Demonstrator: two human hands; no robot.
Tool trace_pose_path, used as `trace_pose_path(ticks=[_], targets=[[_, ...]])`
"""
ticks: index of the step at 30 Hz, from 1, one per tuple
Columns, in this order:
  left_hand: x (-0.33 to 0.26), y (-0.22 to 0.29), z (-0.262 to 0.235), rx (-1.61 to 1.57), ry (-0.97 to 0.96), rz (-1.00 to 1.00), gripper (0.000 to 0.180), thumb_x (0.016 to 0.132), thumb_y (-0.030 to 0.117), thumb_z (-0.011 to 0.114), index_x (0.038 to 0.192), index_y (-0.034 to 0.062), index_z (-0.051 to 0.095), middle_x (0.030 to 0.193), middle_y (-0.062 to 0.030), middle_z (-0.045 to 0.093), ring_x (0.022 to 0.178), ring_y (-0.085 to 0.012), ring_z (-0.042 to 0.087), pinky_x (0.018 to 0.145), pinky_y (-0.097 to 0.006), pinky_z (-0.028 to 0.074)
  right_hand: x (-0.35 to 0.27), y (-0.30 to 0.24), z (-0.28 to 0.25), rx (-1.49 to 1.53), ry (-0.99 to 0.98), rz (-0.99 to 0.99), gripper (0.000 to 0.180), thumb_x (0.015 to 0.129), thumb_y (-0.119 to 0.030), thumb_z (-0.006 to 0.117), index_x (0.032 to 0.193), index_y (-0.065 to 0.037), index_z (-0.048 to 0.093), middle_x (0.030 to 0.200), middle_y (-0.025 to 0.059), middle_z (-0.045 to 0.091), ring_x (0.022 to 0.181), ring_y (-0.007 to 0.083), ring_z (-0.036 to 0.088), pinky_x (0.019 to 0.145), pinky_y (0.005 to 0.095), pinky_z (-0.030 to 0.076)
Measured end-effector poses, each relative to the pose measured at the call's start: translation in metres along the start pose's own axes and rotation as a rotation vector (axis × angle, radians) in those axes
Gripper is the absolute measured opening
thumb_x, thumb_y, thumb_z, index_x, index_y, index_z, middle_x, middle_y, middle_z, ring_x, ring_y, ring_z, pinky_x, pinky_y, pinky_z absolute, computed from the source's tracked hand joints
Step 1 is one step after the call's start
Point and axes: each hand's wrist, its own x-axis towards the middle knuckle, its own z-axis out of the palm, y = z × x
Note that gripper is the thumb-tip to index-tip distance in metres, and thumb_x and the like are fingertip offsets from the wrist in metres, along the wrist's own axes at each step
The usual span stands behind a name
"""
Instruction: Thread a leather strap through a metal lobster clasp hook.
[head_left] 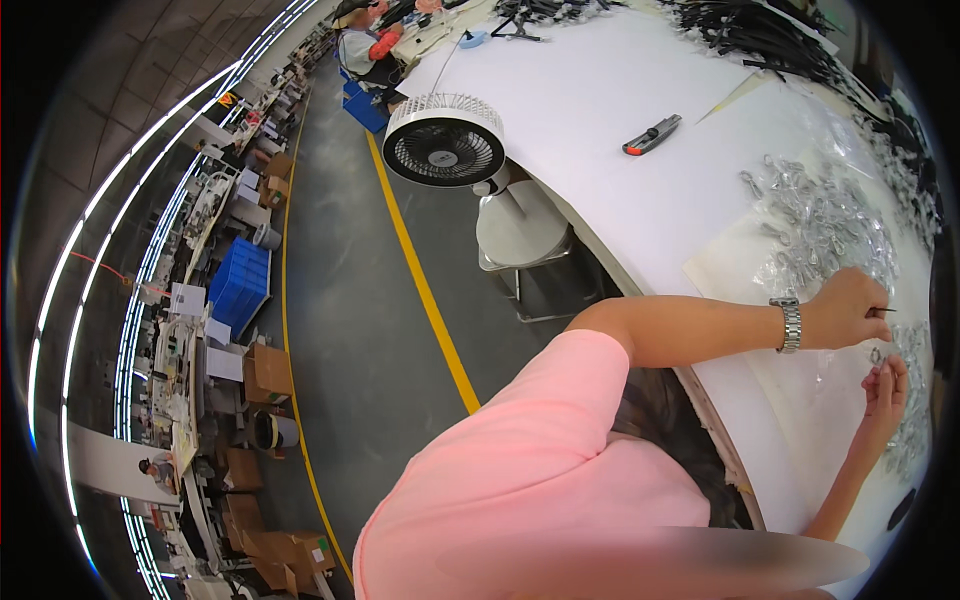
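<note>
Held a thin dark piece (882,310) pinched in the left hand (842,308), right of frame; seemingly pinched a small metal piece (876,356) in the right hand (884,388) just below; probably needed steady, close alignment.

Factory workshop; yellow floor lines (420,275); strip lights (85,213) overhead; stacked cardboard boxes (268,374); blue crate (240,285); seated worker (358,52)
</note>
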Motion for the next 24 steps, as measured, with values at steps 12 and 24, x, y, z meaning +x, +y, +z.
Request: trace_pose_path(ticks=[12,24], targets=[[-0.004,0.004,-0.022,-0.518,-0.485,-0.532,0.017,0.074,0.022,0.080,0.074,0.0048,0.079,0.067,-0.0044,0.074,0.055,-0.0096,0.062,0.053,-0.028,0.050,0.005,-0.025,0.023,-0.463,-0.049,-0.336,0.031,0.107,-0.017,0.059,0.134,0.000,0.060,0.107,0.0006,0.064,0.087,0.0059,0.056,0.082,0.0216,0.048],[-0.009,0.008,0.022,-0.362,-0.231,-0.222,0.022,0.074,0.010,0.074,0.057,0.0000,0.065,0.060,-0.0116,0.071,0.058,-0.0158,0.072,0.054,-0.027,0.053,-0.004,-0.016,-0.009,-0.224,0.122,-0.090,0.018,0.106,-0.022,0.062,0.108,-0.005,0.069,0.091,-0.0038,0.059,0.079,0.0042,0.049,0.075,0.0202,0.044]])
